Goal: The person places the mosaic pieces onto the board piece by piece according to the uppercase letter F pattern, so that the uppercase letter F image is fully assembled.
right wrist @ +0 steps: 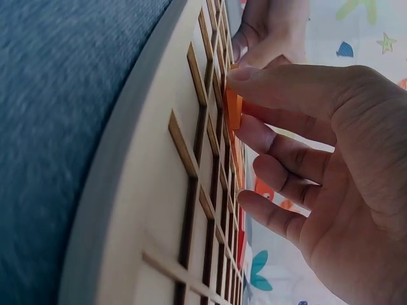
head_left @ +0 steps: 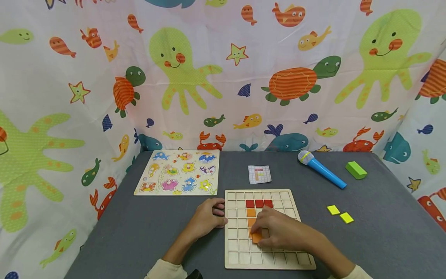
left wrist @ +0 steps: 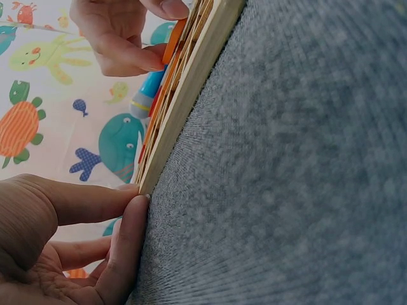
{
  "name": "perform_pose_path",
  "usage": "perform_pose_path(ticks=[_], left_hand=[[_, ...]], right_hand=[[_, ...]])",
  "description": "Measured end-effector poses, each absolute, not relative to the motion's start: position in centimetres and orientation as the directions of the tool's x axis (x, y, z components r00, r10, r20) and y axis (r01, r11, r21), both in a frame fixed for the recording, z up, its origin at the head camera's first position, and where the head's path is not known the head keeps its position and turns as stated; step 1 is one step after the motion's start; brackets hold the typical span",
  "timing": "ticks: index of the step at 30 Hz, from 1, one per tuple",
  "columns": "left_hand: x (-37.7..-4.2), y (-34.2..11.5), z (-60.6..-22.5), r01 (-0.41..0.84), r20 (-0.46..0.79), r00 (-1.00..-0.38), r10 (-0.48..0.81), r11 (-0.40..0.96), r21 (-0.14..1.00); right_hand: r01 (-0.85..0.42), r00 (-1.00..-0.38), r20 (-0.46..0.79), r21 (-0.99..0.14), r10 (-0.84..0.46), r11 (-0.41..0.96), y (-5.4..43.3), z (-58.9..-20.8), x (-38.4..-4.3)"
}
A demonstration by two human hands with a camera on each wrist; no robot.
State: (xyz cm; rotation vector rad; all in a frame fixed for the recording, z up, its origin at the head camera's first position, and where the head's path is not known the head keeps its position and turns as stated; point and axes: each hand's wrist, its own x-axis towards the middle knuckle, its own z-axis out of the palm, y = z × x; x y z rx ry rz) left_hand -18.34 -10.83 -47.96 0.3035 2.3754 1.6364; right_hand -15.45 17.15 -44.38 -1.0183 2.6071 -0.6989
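Note:
A square wooden grid board lies on the grey table. Three red tiles sit side by side in one of its upper rows, with orange tiles in a column below the leftmost. My right hand pinches another orange tile between thumb and fingers, tilted over the grid at the column's lower end. Part of the column is hidden behind that hand. At the board's left edge, my left hand grips the rim between thumb and index finger, its other fingers curled.
Behind the board lies a small printed card with a coloured grid pattern. A sea-animal puzzle is at back left. To the right are a blue toy microphone, a green block and two yellow tiles. A patterned curtain hangs behind the table.

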Motion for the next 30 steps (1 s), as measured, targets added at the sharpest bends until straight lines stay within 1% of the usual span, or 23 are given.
perform_pose_path(ticks=[3, 11, 14, 30], left_hand=[[-18.33, -10.82, -47.95, 0.035, -0.079, -0.949, 0.306, 0.352, 0.935], [-18.32, -10.78, -47.91, 0.039, -0.076, -0.950, 0.304, 0.356, 0.934], [-18.32, -10.78, -47.88, 0.039, -0.077, -0.950, 0.304, 0.358, 0.933], [-18.36, -10.85, -48.03, 0.044, -0.071, -0.948, 0.309, 0.349, 0.936]], right_hand=[[-0.573, -0.717, -0.059, -0.518, -0.695, 0.635, 16.91, -44.34, -15.26], [-0.638, -0.678, -0.019, -0.481, -0.735, 0.601, 16.47, -44.47, -15.03], [-0.644, -0.674, -0.012, -0.481, -0.739, 0.595, 16.42, -44.53, -14.98], [-0.586, -0.677, -0.043, -0.572, -0.735, 0.574, 16.70, -44.49, -14.87]])
